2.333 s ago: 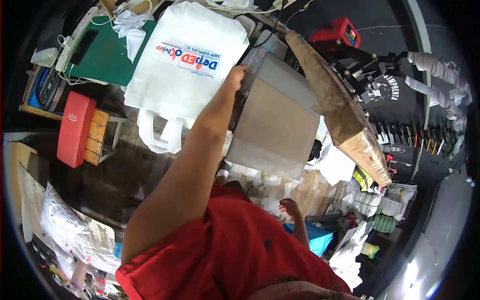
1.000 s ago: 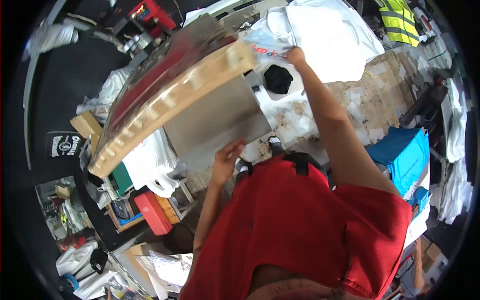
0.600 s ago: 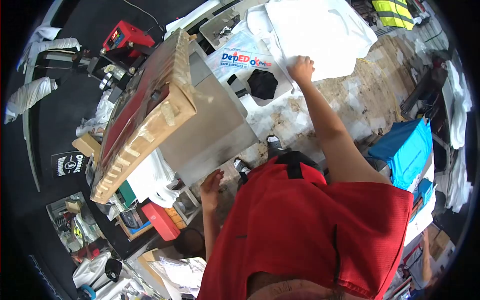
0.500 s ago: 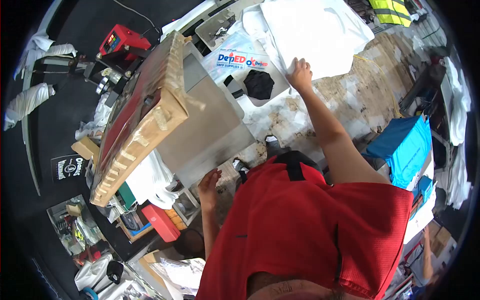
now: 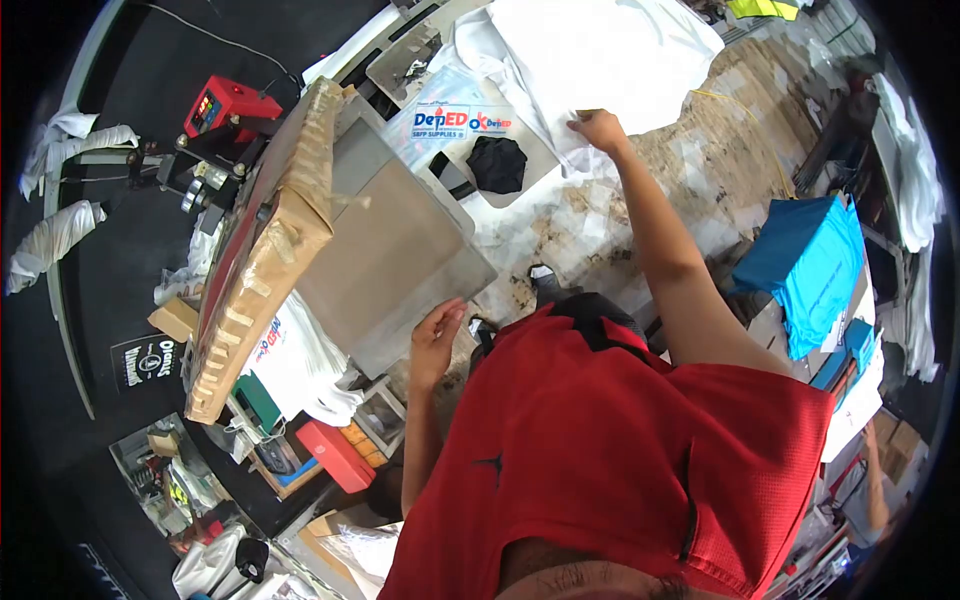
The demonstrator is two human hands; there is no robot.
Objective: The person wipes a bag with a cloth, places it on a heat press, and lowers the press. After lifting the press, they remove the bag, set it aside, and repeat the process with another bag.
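Moved since the earlier frame: right hand (image 5: 600, 130), from spread over the white cloth (image 5: 610, 60) to gathered in at its near edge; left hand (image 5: 434, 340), closer to the platen (image 5: 385, 250).

Left hand: fingers loosely curled, slightly apart, nothing held; at the platen's near edge, contact not tellable. Risk: a burn, should the platen be hot.

Press head (image 5: 262, 255): taped cardboard edging, raised and tilted, left of the platen. Risk: a knock, should its support give.

Black cloth (image 5: 497, 165): one, bunched, just beside the platen.

Film (image 5: 440, 120): printed, beyond the black cloth. Risk: creasing or sliding, if white cloth drags across it.

Right hand: thumb and fingertips pinching the white cloth's edge.

White cloth: layered, right of the film. Risk: clinging layers coming up together; a shallow pinch slipping.

Controller (image 5: 232, 105): red, at the back.
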